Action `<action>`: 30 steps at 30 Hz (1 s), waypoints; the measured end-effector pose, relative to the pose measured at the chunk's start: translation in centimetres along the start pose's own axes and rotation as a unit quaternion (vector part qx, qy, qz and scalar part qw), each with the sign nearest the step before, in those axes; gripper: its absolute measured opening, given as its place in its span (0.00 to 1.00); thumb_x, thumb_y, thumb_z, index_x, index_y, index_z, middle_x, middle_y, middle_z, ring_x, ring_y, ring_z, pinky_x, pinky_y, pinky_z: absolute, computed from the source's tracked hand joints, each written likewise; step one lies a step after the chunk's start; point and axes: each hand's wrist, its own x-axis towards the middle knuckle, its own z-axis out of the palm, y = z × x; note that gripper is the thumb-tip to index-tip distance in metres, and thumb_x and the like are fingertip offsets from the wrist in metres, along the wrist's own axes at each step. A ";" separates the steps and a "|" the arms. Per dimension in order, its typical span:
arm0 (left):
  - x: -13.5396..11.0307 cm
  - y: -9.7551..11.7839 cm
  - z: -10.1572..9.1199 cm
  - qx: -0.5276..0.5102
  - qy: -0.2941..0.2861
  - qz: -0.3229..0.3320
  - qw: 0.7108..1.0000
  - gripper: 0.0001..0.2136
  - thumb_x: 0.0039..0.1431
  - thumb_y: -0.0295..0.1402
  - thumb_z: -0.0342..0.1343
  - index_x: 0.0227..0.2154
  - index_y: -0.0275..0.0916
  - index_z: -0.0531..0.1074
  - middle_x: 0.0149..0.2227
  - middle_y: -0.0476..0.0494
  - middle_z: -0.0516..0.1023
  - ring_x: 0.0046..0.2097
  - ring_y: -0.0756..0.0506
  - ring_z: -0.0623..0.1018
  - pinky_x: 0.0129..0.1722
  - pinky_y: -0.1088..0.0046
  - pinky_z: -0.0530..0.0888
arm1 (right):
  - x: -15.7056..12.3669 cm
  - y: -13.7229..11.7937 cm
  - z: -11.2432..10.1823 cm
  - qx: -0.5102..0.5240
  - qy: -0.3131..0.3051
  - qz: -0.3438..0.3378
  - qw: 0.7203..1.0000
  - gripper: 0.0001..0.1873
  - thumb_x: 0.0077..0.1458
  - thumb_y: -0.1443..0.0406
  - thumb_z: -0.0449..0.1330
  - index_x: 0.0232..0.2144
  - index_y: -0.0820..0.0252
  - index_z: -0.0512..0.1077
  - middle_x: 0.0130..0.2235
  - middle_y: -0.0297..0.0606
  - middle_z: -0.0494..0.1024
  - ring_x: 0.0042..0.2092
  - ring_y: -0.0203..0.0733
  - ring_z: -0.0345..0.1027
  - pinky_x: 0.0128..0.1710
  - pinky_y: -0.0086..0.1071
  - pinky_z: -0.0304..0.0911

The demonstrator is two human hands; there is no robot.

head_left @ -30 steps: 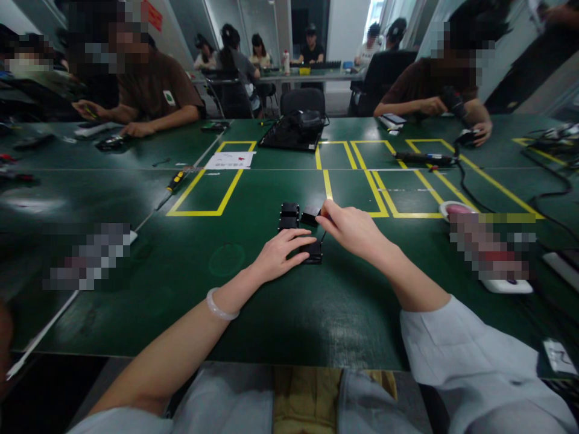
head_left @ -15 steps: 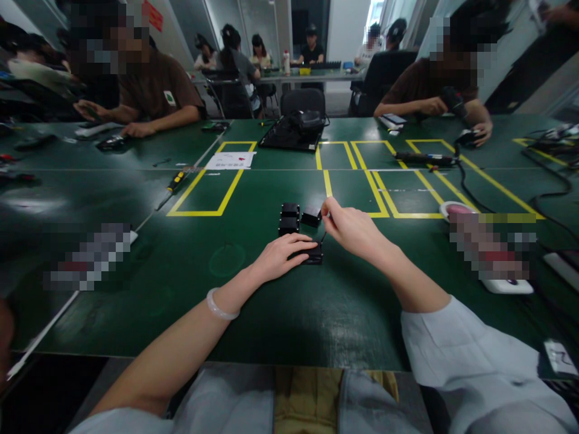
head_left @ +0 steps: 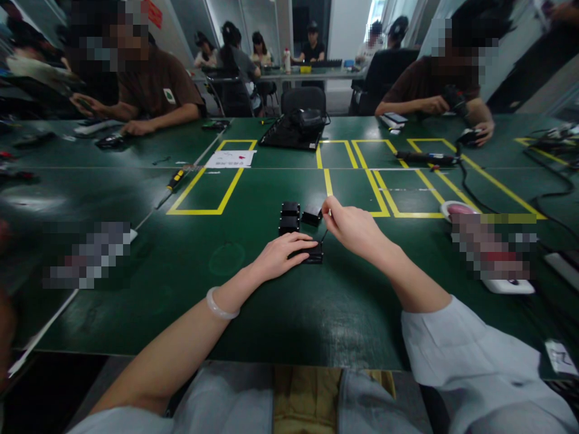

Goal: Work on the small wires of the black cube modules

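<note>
My left hand (head_left: 279,256) lies over a small black block (head_left: 315,258) on the green table, its fingers stretched across the top and holding it down. Most of that block is hidden under the fingers. My right hand (head_left: 355,229) is closed in a pinch on a thin dark rod-like tool (head_left: 324,237), whose lower end meets the block's right side by my left fingertips. Its upper part is hidden in the fingers. Just beyond, two black blocks (head_left: 289,218) stand in a column, and another black block (head_left: 312,215) sits tilted beside them, near my right fingertips.
Yellow tape outlines mark the green table (head_left: 181,319). A yellow-black screwdriver (head_left: 176,179) lies left, a paper sheet (head_left: 230,159) beyond it. A black panel (head_left: 283,135) with a dark object lies at the back. Co-workers sit opposite, one holding a power tool (head_left: 453,99). Cables run at right.
Both hands keep almost the same places, the left on the block and the right pinching the tool. The view has shifted very slightly.
</note>
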 end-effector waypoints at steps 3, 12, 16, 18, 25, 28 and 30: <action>0.0 -0.1 0.1 0.000 0.000 0.000 1.000 0.16 0.68 0.36 0.49 0.56 0.47 0.69 0.57 0.45 0.70 0.56 0.43 0.71 0.56 0.64 0.69 | -0.1 0.0 -0.1 0.009 0.000 -0.002 1.000 0.15 0.64 0.61 0.42 0.46 0.58 0.63 0.32 0.38 0.77 0.28 0.38 0.65 0.26 0.31 0.42; -0.1 -0.3 0.3 -0.001 0.007 -0.002 1.000 0.16 0.68 0.35 0.50 0.56 0.49 0.69 0.57 0.46 0.70 0.56 0.44 0.71 0.56 0.65 0.69 | -0.2 0.0 -0.1 0.016 0.013 -0.023 1.000 0.15 0.65 0.56 0.44 0.41 0.57 0.66 0.33 0.38 0.77 0.30 0.39 0.67 0.25 0.30 0.42; -0.1 -0.2 0.2 -0.001 0.002 0.000 1.000 0.16 0.68 0.35 0.50 0.57 0.48 0.68 0.57 0.45 0.70 0.57 0.44 0.71 0.56 0.65 0.69 | -0.1 0.0 0.0 0.015 0.005 -0.019 1.000 0.13 0.65 0.61 0.43 0.44 0.58 0.65 0.33 0.38 0.77 0.29 0.38 0.66 0.25 0.30 0.42; -0.1 -0.2 0.2 -0.005 0.003 0.003 1.000 0.16 0.68 0.35 0.49 0.57 0.48 0.69 0.57 0.45 0.70 0.57 0.43 0.71 0.56 0.64 0.69 | -0.1 0.0 0.0 0.015 0.005 -0.020 1.000 0.14 0.64 0.62 0.43 0.45 0.58 0.64 0.33 0.38 0.77 0.29 0.38 0.66 0.25 0.30 0.41; -0.1 -0.2 0.2 -0.010 0.003 0.002 1.000 0.16 0.68 0.35 0.50 0.56 0.48 0.69 0.57 0.45 0.70 0.57 0.44 0.71 0.56 0.65 0.69 | -0.4 -0.2 -0.3 0.027 0.012 -0.036 0.999 0.13 0.64 0.61 0.43 0.44 0.58 0.65 0.35 0.38 0.78 0.29 0.37 0.65 0.25 0.31 0.42; -0.1 -0.2 0.3 -0.011 0.004 0.000 1.000 0.16 0.68 0.35 0.50 0.56 0.48 0.69 0.57 0.45 0.70 0.57 0.44 0.71 0.56 0.65 0.68 | -0.3 -0.3 -0.3 0.029 0.005 -0.039 0.999 0.14 0.65 0.58 0.44 0.42 0.57 0.66 0.33 0.38 0.77 0.30 0.38 0.66 0.25 0.30 0.42; -0.1 -0.2 0.2 -0.010 0.006 0.000 1.000 0.16 0.68 0.35 0.50 0.56 0.48 0.69 0.56 0.45 0.70 0.57 0.44 0.71 0.56 0.65 0.68 | -0.3 -0.4 -0.3 0.024 -0.002 -0.037 0.999 0.14 0.65 0.58 0.44 0.42 0.57 0.66 0.33 0.38 0.77 0.30 0.38 0.66 0.25 0.30 0.42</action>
